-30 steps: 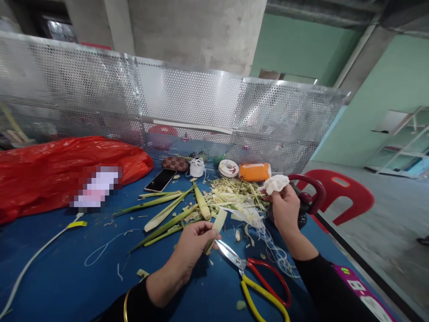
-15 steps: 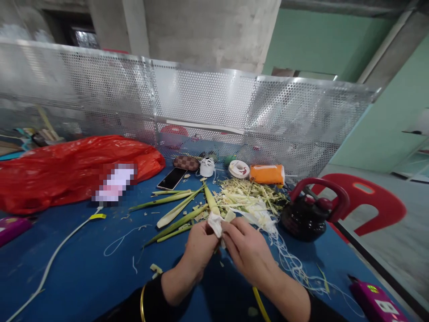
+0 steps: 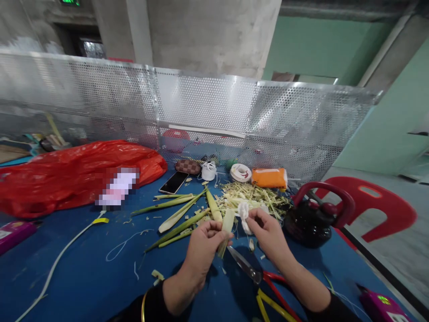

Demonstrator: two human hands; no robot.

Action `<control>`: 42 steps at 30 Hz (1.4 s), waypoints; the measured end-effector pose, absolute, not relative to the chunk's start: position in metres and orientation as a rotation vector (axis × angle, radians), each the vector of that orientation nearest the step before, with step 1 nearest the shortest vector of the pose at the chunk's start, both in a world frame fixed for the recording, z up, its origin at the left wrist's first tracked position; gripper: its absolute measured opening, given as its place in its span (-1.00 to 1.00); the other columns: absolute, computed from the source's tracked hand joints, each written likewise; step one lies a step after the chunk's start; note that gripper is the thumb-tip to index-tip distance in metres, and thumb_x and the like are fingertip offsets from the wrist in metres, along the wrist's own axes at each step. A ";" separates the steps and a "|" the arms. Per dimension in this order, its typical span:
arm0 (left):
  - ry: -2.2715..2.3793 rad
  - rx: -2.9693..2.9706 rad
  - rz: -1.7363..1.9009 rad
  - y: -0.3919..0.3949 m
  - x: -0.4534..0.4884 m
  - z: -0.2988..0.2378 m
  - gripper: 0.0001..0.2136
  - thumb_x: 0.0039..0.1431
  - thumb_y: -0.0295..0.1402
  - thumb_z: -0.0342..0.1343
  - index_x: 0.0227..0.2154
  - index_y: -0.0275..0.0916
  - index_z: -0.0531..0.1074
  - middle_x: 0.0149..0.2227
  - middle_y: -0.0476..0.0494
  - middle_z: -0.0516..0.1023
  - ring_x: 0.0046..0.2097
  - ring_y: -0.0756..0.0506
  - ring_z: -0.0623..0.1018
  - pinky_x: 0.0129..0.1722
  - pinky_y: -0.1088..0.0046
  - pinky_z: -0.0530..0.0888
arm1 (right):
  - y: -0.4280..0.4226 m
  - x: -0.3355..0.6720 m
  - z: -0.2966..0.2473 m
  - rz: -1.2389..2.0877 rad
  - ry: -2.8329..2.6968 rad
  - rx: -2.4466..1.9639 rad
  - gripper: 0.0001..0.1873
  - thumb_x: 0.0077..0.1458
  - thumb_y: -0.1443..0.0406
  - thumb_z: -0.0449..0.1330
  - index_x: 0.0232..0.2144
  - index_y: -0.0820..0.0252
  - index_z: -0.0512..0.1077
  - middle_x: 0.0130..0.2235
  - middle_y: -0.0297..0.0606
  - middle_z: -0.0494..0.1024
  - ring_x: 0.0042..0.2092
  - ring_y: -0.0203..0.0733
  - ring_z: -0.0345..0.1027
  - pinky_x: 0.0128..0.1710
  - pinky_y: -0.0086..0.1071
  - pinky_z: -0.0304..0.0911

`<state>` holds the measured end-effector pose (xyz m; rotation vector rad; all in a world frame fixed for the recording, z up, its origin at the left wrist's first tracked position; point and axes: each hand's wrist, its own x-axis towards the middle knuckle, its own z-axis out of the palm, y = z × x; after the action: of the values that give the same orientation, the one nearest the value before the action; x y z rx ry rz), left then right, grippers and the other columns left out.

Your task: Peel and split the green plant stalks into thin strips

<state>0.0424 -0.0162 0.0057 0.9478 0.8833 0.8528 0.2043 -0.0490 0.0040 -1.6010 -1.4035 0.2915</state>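
Note:
My left hand (image 3: 206, 246), at the middle front, pinches a flat pale-green piece of leaf sheath (image 3: 228, 219) that stands upright from the fingers. To its right, my right hand (image 3: 268, 230) grips a crumpled white tissue (image 3: 244, 214) between thumb and fingers, apart from the sheath piece. Below the hands lie scissors (image 3: 247, 264) with red handles, their blades pointing toward my left hand. A yellow-handled tool (image 3: 273, 305) lies partly under them. Several long green stalks (image 3: 182, 212) spread out left of my hands, and a heap of shredded plant scraps (image 3: 254, 197) sits behind them.
A black kettle (image 3: 306, 226) with a dark red handle stands at right, before a red chair (image 3: 378, 197). Along the back are a phone (image 3: 174, 182), a checkered case (image 3: 188, 167), white string (image 3: 208, 171), a ribbon roll (image 3: 240, 172) and an orange pack (image 3: 270, 177). Left lies a red plastic bag (image 3: 80, 156).
My hands, together at the tissue before, have moved apart. The right hand has drawn the tissue rightward, and the pale sheath piece now shows in my left hand. The scissors have come into sight.

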 end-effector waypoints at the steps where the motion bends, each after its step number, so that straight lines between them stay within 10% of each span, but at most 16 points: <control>1: 0.886 0.944 0.868 -0.015 0.043 0.003 -0.76 -0.26 -0.31 0.29 -0.55 -0.26 0.35 -0.58 -0.04 0.52 -0.48 -0.05 0.54 -0.47 0.52 0.41 | -0.051 0.197 0.004 0.387 -1.431 -1.561 -0.80 0.12 0.24 0.03 -0.50 0.16 0.32 -0.56 -0.40 0.34 -0.50 -0.26 0.23 -0.51 -0.44 0.19; 28: 1.038 1.023 1.264 0.012 0.023 0.018 -0.75 -0.13 -0.22 0.28 -0.62 -0.30 0.40 -0.67 0.08 0.34 -0.58 0.09 0.27 -0.58 0.60 0.20 | -0.060 0.198 0.020 0.806 -1.517 -1.534 -0.67 0.10 0.07 0.08 -0.46 0.20 0.42 -0.55 -0.36 0.41 -0.51 -0.26 0.22 -0.54 -0.45 0.12; 38: 1.022 1.008 1.197 0.011 0.023 0.012 -0.72 -0.08 -0.19 0.25 -0.63 -0.29 0.34 -0.67 0.07 0.32 -0.60 0.11 0.27 -0.60 0.63 0.20 | -0.048 0.260 0.016 -0.377 -1.575 -1.987 -0.62 0.06 0.12 0.11 -0.18 0.28 0.43 -0.08 0.08 0.45 -0.26 0.08 0.40 -0.34 -0.20 0.25; 42: 0.987 1.067 1.086 0.004 0.028 0.012 -0.72 -0.11 -0.20 0.26 -0.64 -0.29 0.35 -0.69 0.07 0.31 -0.61 0.10 0.26 -0.60 0.61 0.20 | -0.062 0.211 0.027 0.008 -1.728 -1.610 -0.79 0.17 0.19 0.07 -0.30 0.14 0.47 -0.27 -0.18 0.50 -0.28 -0.11 0.39 -0.27 -0.32 0.26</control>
<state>0.0277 0.0039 0.0116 1.0667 0.9872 1.0862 0.2115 -0.0624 0.0271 -1.6097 -1.7275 0.0077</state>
